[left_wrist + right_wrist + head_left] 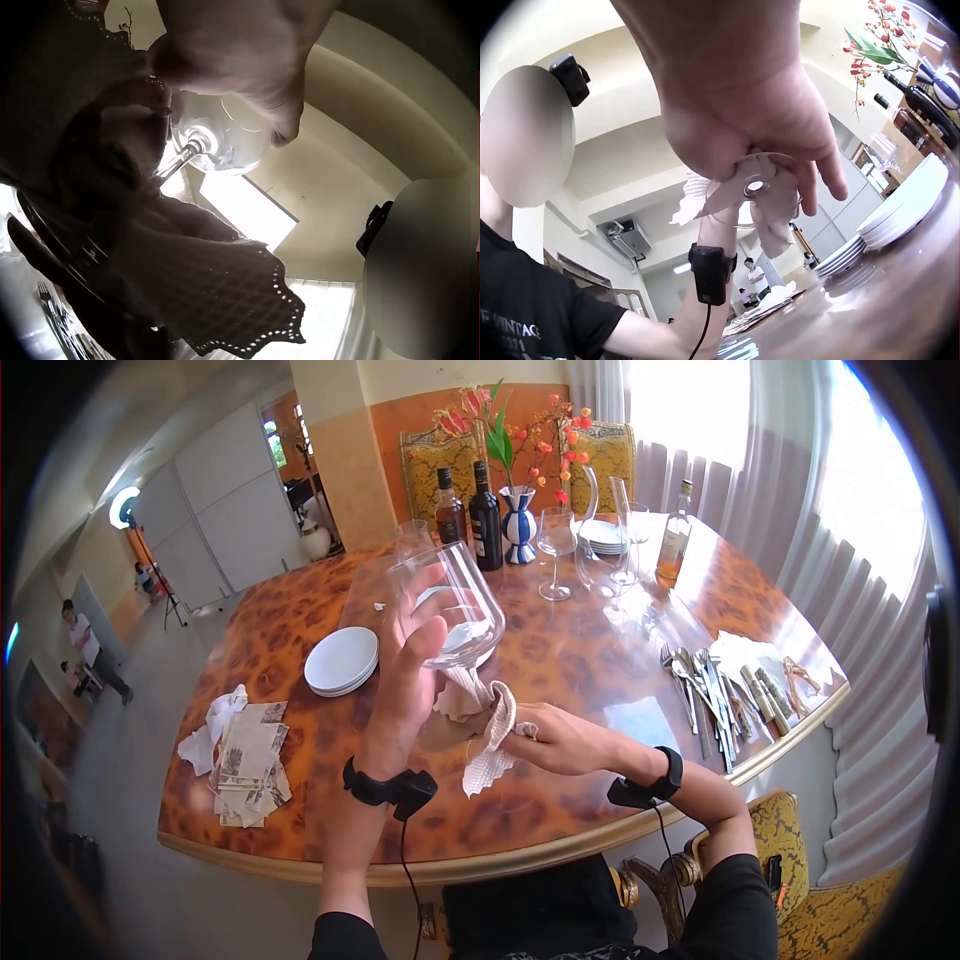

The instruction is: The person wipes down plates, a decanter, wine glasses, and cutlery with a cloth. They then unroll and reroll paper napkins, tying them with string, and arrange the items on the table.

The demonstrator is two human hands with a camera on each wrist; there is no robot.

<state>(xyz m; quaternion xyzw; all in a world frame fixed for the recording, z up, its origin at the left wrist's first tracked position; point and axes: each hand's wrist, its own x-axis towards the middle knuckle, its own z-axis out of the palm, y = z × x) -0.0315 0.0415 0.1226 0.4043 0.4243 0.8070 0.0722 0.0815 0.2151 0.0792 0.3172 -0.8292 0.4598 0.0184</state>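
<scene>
Held upright over the table, a clear wine glass (470,605) has its bowl against the palm and fingers of my left hand (408,665). My right hand (565,738) pinches a pale waffle-weave cloth (492,752) around the glass's foot. In the left wrist view the bowl (229,146) and thin stem (178,163) show beside my left hand (236,56), with the scalloped cloth (217,289) below. The right wrist view shows my right hand (742,105) gripping the cloth (775,217) over the round foot; some fingertips are hidden.
White plates (342,660) and printed papers (250,760) lie left. Cutlery (708,695) lies right, near a white sheet (642,728). Behind stand dark bottles (485,520), a striped vase (519,525), more glasses (556,540) and an amber bottle (674,540).
</scene>
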